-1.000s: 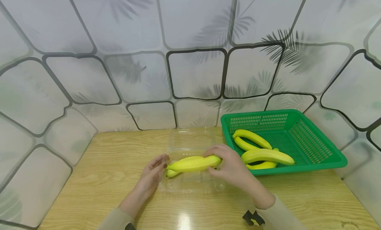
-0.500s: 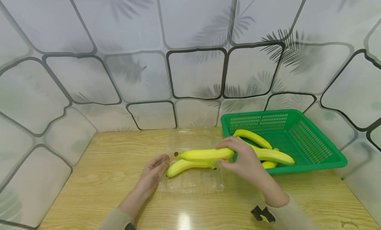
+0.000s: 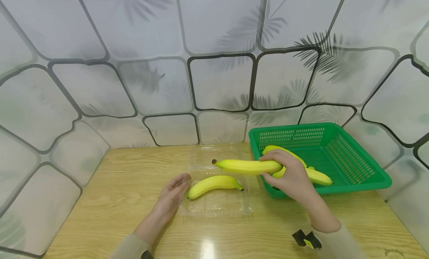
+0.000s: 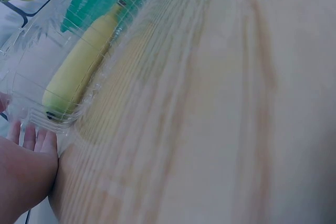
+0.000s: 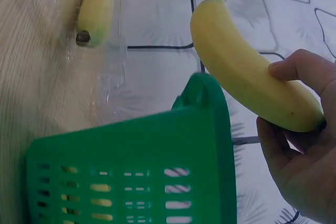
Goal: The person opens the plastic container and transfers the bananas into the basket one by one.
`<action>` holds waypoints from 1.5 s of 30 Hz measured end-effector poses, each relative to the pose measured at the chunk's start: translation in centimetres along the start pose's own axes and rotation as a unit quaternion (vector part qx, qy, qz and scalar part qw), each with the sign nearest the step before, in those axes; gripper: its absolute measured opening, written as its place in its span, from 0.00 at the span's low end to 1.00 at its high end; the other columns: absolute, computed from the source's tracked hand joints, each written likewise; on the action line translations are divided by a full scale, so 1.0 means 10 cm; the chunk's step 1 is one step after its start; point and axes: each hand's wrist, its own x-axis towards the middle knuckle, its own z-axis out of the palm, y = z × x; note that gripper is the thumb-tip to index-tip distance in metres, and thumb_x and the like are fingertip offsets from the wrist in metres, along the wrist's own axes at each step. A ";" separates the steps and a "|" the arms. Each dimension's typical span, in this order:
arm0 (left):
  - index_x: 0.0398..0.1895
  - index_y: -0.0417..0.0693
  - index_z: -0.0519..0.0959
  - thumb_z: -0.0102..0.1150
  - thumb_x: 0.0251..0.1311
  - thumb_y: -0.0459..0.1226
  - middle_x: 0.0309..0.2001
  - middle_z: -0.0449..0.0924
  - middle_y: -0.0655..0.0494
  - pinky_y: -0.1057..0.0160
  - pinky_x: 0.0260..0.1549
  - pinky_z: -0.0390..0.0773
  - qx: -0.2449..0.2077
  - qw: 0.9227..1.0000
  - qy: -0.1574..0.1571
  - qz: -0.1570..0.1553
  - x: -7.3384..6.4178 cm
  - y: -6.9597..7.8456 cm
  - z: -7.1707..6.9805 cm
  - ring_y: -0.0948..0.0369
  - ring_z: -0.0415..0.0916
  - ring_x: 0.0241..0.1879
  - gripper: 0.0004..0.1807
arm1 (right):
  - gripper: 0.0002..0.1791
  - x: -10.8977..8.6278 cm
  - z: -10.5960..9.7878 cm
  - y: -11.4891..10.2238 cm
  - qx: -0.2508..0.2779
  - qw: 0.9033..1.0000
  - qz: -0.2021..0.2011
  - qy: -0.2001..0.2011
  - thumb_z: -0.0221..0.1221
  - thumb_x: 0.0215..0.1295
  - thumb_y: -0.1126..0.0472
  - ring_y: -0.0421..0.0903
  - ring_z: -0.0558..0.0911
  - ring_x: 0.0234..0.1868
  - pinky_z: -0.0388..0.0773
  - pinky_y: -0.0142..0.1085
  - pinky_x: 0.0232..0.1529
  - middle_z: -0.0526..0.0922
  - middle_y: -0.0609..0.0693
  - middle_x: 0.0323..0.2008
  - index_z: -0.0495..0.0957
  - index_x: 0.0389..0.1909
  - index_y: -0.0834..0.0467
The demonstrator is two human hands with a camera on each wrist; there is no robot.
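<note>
My right hand grips a yellow banana by its right end, raised beside the near left corner of the green basket. In the right wrist view, the thumb lies on top of this banana with the fingers beneath. A second banana lies in the clear plastic clamshell box, whose lid is folded back toward the wall. At the box's left side, my left hand rests with its fingers extended; the left wrist view shows the fingertips at the box's end wall.
Several more bananas lie in the basket's left part, partly hidden by my right hand. Box and basket stand side by side on a wood-grain table. A patterned wall covering rises behind.
My right hand has lifted one banana off the other in the clear box and carried it right, up to the basket's edge. The left hand has stayed in place.
</note>
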 end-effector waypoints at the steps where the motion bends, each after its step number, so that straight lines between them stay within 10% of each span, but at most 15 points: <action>1: 0.80 0.31 0.54 0.49 0.79 0.31 0.83 0.55 0.35 0.72 0.73 0.69 0.002 1.000 -0.001 0.002 0.00 0.00 0.00 0.44 0.51 0.84 0.32 | 0.24 0.00 -0.02 0.02 0.001 1.000 0.002 0.003 0.77 0.48 0.74 0.49 0.85 0.51 0.84 0.32 0.46 0.90 0.49 0.48 0.89 0.45 0.52; 14: 0.81 0.30 0.51 0.48 0.79 0.31 0.83 0.52 0.34 0.56 0.83 0.55 0.002 1.000 -0.013 0.001 -0.01 0.02 0.00 0.44 0.49 0.85 0.33 | 0.24 -0.06 -0.22 0.17 0.001 0.999 0.017 0.040 0.77 0.48 0.75 0.27 0.76 0.49 0.73 0.14 0.44 0.89 0.52 0.48 0.89 0.46 0.54; 32: 0.81 0.31 0.53 0.47 0.79 0.31 0.83 0.54 0.35 0.61 0.80 0.59 0.006 1.000 -0.007 -0.004 0.00 0.03 0.00 0.44 0.50 0.85 0.32 | 0.22 -0.18 -0.49 0.39 -0.034 0.997 0.028 0.071 0.76 0.48 0.76 0.14 0.70 0.52 0.68 0.09 0.49 0.88 0.55 0.46 0.88 0.46 0.58; 45: 0.80 0.31 0.54 0.48 0.78 0.30 0.83 0.55 0.35 0.70 0.74 0.67 -0.001 1.000 0.005 -0.002 0.01 0.01 0.00 0.45 0.52 0.84 0.32 | 0.22 -0.31 -0.61 0.63 -0.046 0.993 0.086 0.072 0.77 0.51 0.73 0.12 0.69 0.52 0.66 0.11 0.48 0.76 0.18 0.50 0.89 0.48 0.56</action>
